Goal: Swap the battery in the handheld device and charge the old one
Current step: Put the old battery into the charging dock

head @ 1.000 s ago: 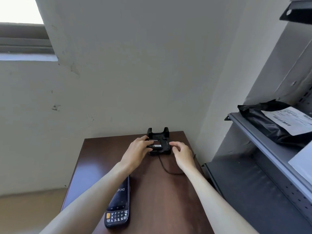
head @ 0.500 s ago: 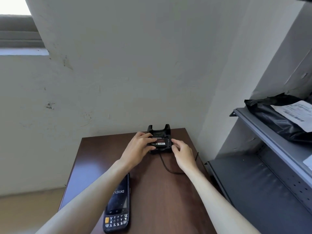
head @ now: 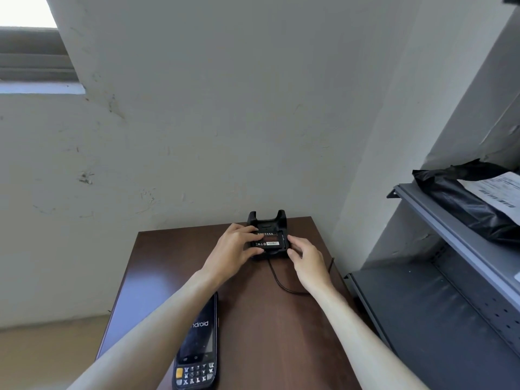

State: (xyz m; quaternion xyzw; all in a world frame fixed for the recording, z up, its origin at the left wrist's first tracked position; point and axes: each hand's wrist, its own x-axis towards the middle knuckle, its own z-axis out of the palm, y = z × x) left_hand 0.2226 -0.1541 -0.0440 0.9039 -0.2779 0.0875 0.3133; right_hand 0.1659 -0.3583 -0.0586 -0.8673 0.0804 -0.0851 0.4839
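Right under my left forearm, the chunky black handheld device (head: 197, 353) with the little keypad is lying face up on the dark brown wooden table (head: 253, 347). The screen is lit with an android logo, so my guess is the fresh pack is already in and that half of the job is sorted, though I can't see the back cover from here, so no promises it's latched. Bit further out, my left hand (head: 230, 251) is curled round the left end of the flat black battery (head: 268, 240) with the white sticker, thumb on the near edge and fingers over the far one. My right hand (head: 309, 263) pinches the right front corner of the black plastic charging cradle (head: 267, 220), I reckon to stop it sliding. So the old pack is lying flat in the cradle's front slot, label up, and looks mostly down. Honestly I can't tell whether it's clicked fully home, and I don't see any charge light. What's left, as I see it: push it in properly, check it's actually charging, let go. A thin black cable (head: 277, 280) snakes out of the cradle's front and off under my right wrist. The cradle sits at the table's back edge, close to the scuffed off-white wall (head: 225, 122). Off to the right is a grey metal shelving unit (head: 422, 319) with a black plastic mailer bag (head: 455, 198) on the upper shelf.
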